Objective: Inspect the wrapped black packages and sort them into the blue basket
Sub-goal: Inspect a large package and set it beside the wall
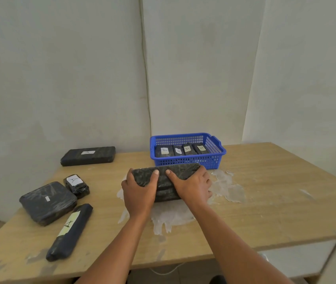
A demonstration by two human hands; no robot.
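Both hands grip one wrapped black package just in front of the blue basket.

Head view: the left hand (139,193) and right hand (191,186) curl round the held package (166,181), thumbs on top, above the wooden table (275,193). The blue basket (187,160) holds four labelled packages (180,150). Four more packages (48,201) lie to the left.

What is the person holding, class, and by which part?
A black package, gripped by both hands: the left hand on its left end, the right hand on its right part, thumbs on top.
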